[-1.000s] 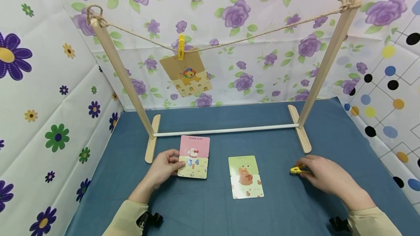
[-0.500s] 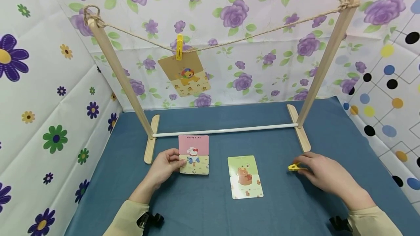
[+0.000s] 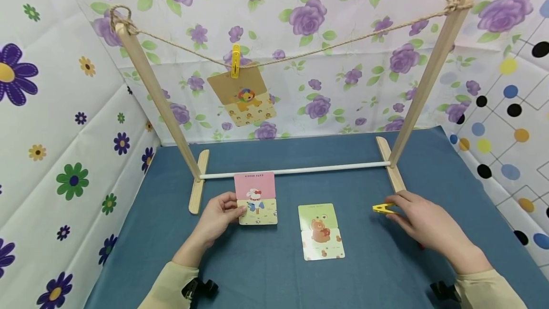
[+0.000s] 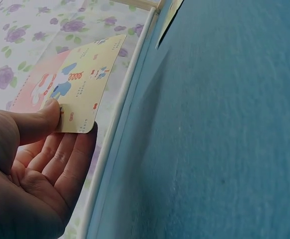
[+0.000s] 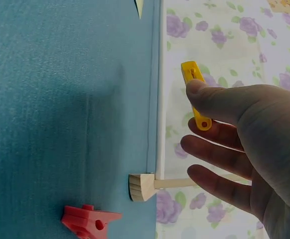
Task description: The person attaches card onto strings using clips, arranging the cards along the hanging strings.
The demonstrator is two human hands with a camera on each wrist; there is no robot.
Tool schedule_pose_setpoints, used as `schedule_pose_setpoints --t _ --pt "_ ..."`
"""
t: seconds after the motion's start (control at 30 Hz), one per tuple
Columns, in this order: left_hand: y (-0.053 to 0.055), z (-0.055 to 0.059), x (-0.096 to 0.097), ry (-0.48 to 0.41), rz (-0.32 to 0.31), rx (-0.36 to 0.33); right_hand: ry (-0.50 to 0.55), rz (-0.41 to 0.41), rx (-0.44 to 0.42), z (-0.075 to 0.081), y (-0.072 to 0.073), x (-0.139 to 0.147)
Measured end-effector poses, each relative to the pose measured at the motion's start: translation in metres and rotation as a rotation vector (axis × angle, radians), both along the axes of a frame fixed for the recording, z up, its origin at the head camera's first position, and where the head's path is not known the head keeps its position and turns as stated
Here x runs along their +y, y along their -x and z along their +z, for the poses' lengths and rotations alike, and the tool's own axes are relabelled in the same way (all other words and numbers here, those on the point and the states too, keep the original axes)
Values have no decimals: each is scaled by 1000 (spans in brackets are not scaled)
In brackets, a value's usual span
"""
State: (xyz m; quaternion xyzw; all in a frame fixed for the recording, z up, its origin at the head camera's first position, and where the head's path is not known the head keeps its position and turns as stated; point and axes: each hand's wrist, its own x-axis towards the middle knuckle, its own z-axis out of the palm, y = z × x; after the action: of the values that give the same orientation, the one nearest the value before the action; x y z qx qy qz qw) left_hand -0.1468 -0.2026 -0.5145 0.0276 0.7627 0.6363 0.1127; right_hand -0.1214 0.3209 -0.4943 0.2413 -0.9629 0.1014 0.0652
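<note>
My left hand (image 3: 218, 218) pinches the left edge of a pink and yellow card (image 3: 256, 199) with a white rabbit on it, thumb in front and fingers behind. In the left wrist view that card (image 4: 80, 89) is raised off the cloth. My right hand (image 3: 429, 223) holds a yellow clothespin (image 3: 383, 209) between thumb and index finger; the right wrist view shows the clothespin (image 5: 197, 94) with the other fingers spread below. A green and white bear card (image 3: 321, 231) lies flat between the hands. A brown lion card (image 3: 245, 94) hangs tilted from the rope under another yellow clothespin (image 3: 235, 61).
A rope (image 3: 343, 42) sags between two wooden posts (image 3: 431, 77), joined low down by a white rod (image 3: 300, 170). On the blue cloth (image 3: 274, 275), a red clothespin (image 5: 89, 221) lies below the right hand. Flowered sheets (image 3: 364, 104) stand behind and at the sides.
My left hand has lifted the rabbit card slightly up and forward, its top edge now overlapping the white rod. My right hand has risen a little with the yellow clothespin, uncovering a bit of red.
</note>
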Motion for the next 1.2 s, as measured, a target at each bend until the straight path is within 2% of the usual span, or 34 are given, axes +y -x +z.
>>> schedule_pose_setpoints --t 0.23,0.63,1.2 --pt "-1 3 6 -21 14 -1 19 27 65 1 1 -1" --pt "0 4 17 -38 15 30 30 -9 81 7 0 -6" --pt "9 12 35 -66 12 47 121 -10 194 23 3 -14"
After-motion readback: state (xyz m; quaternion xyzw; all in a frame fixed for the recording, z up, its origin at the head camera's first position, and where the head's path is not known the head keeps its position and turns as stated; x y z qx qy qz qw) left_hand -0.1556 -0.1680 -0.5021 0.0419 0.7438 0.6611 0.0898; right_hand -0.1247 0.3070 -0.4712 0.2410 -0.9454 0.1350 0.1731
